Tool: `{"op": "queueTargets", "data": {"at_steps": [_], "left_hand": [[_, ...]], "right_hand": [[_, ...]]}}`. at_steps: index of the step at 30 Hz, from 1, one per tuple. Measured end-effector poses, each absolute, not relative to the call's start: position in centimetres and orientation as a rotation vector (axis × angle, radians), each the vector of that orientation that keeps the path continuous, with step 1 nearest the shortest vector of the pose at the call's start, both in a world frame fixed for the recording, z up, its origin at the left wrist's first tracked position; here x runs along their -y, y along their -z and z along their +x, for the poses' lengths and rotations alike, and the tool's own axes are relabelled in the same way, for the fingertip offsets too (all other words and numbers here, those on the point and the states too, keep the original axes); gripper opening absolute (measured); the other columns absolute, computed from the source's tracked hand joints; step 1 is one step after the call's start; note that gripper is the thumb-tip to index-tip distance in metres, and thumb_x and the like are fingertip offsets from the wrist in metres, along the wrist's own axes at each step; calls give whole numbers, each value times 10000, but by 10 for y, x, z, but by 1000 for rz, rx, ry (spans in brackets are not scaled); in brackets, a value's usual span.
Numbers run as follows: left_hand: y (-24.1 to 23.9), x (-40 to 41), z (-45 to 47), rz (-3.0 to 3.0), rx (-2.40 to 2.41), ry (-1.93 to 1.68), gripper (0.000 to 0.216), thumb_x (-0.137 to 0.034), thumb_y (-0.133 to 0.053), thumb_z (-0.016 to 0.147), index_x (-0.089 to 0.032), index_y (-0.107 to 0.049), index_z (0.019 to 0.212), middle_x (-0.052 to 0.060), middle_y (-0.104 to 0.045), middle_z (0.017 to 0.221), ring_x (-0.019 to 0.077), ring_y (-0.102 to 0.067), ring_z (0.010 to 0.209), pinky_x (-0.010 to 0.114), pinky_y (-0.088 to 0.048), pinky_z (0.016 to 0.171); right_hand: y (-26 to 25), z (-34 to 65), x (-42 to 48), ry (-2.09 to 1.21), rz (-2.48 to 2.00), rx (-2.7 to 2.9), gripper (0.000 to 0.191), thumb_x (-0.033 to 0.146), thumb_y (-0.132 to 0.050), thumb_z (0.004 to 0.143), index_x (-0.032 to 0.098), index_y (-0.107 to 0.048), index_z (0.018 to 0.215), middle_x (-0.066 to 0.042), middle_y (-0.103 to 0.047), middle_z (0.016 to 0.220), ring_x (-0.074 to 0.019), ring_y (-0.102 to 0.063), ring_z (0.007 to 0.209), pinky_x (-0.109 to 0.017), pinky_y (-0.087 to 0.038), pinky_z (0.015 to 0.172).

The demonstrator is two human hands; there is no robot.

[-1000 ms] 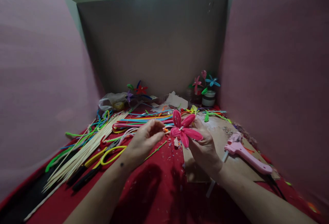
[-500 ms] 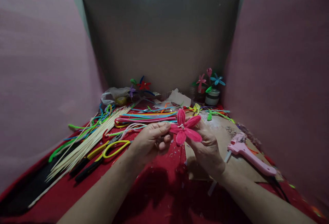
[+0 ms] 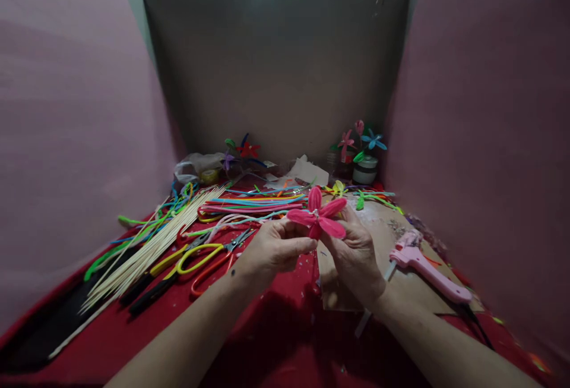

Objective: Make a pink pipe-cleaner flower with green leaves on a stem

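A bright pink pipe-cleaner flower [image 3: 330, 226] with several looped petals and a pale centre is held up over the middle of the table. My left hand [image 3: 280, 248] pinches its lower petal between thumb and fingers. From behind and to the right, my right hand [image 3: 356, 251] is closed on the flower's underside; those fingertips are partly hidden by the petals. Scissors with yellow handles [image 3: 200, 260] and a red-handled pair [image 3: 209, 278] lie just left of my left wrist. Beyond the hands is a bundle of coloured pipe cleaners [image 3: 253, 205].
A pink hot glue gun [image 3: 427, 266] rests on a cardboard sheet [image 3: 342, 287] at the right. Thin wooden sticks [image 3: 151, 251] lie at the left. Finished flowers [image 3: 247, 150], a jar [image 3: 366, 170] and white paper scraps [image 3: 307, 171] stand along the back panel. Pink walls flank both sides.
My left hand has moved from the flower's left petal to its lower petal, its thumb now pointing right. The left petal shows fully, and the red-handled scissors have come into sight.
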State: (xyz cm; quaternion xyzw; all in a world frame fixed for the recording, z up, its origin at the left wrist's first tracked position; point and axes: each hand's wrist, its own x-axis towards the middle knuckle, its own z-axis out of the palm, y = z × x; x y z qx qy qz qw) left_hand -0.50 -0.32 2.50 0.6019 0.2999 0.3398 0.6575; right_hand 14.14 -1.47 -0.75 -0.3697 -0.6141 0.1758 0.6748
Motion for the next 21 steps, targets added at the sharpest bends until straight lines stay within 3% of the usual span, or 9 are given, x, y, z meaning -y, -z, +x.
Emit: {"op": "queueTargets", "data": {"at_steps": [3, 6, 8, 12, 21], "left_hand": [[-33, 7, -9, 1474, -822, -952, 187, -300, -637, 724, -149, -588, 822, -36, -494, 627, 32, -346, 433, 184, -263, 406], [-46, 18, -13, 1782, -998, -1594, 160, -260, -652, 730, -191, -586, 859, -32, -511, 678, 76, -458, 584, 208, -376, 539], [-53, 25, -12, 2195, -948, -1779, 132, -191, -647, 736, -205, -631, 866, -6, -552, 761, 105, -494, 697, 243, -404, 641], [-56, 28, -1, 2843, -764, -1636, 76, -161, -616, 760, -191, -666, 810, 21, -604, 747, 142, -480, 730, 291, -389, 673], [-61, 25, 13, 3338, -755, -1218, 161, -219, -515, 831, -176, -630, 726, 42, -604, 731, 177, -458, 741, 340, -354, 705]], "right_hand": [[6, 141, 15, -371, -826, 1387, 124, 222, -591, 795, 227, -703, 741, -43, -563, 902, -184, -525, 892, -333, -416, 816], [6, 141, 16, -312, -852, 1410, 129, 224, -588, 797, 237, -708, 751, -51, -572, 927, -196, -519, 913, -349, -412, 825], [6, 141, 16, -267, -900, 1425, 126, 245, -588, 797, 241, -708, 759, -56, -581, 943, -207, -514, 912, -365, -409, 816], [8, 144, 18, -161, -947, 1495, 155, 311, -573, 807, 242, -707, 770, -59, -585, 958, -221, -501, 900, -385, -399, 794], [11, 143, 17, -79, -961, 1502, 91, 286, -614, 773, 247, -695, 786, -54, -576, 959, -218, -492, 872, -373, -405, 755]]}}
